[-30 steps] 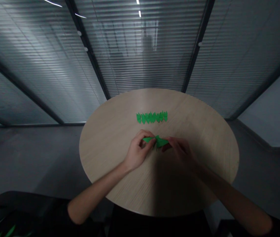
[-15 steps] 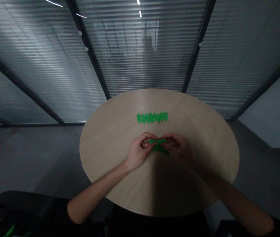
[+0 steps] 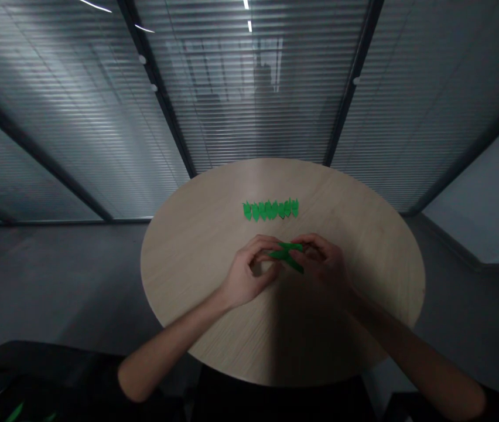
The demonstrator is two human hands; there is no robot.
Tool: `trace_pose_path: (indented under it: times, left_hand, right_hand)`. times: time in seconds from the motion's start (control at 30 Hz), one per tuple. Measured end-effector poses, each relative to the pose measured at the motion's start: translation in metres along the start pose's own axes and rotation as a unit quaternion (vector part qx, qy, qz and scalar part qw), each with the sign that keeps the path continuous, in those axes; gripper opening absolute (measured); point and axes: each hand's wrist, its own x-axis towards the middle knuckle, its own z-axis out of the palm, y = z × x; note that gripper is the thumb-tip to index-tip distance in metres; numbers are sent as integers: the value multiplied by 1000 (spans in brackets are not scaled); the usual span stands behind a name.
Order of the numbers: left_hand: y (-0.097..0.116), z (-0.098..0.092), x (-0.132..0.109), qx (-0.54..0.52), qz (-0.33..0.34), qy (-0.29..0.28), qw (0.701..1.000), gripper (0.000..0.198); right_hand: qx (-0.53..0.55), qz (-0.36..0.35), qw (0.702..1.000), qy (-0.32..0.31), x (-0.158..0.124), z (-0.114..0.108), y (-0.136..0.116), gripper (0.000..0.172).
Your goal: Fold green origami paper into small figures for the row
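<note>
On my left hand (image 3: 245, 271) the thumb is parted from the curled fingers, whose tips lie at the left end of the green folded piece (image 3: 285, 253); I can't tell if they press it. Held between my hands over the round table (image 3: 188, 234), it runs roughly crosswise, one flap slanting toward me, its right side pinched in my nearer right hand (image 3: 326, 266).

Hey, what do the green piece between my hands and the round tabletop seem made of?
The green piece looks like matte folded paper, maybe card: thin, crossing flaps, no glare. The tabletop looks like low-sheen wood, perhaps laminate: pale, streaky grain.
</note>
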Motion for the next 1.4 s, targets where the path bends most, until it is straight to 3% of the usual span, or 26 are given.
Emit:
trace_pose_path:
  times: [0.1,0.27,0.4,0.6,0.73,0.97,1.4]
  left_hand:
    - [-2,2,1,33,-16,24,999,9]
    - [-5,2,2,12,-39,25,999,10]
    - [-5,2,1,36,-35,25,998,10]
    - [-12,6,-2,-43,-62,80,994,22]
    - [-15,6,-1,-71,-75,77,992,33]
    - [-11,2,2,-54,-111,78,989,17]
    - [-4,3,3,-36,-113,82,990,15]
  right_hand:
    - [-6,-21,1000,-15,-1,0,2,21]
    - [-10,-13,999,-30,-1,-1,3,36]
    - [-19,-16,997,-74,1,-2,1,20]
    - [-30,-68,996,-51,1,-2,-2,12]
    - [-30,-79,996,-38,0,-2,-1,12]
    - [-23,-86,996,-17,1,-2,1,10]
    - [-50,-137,988,-42,2,-4,3,6]
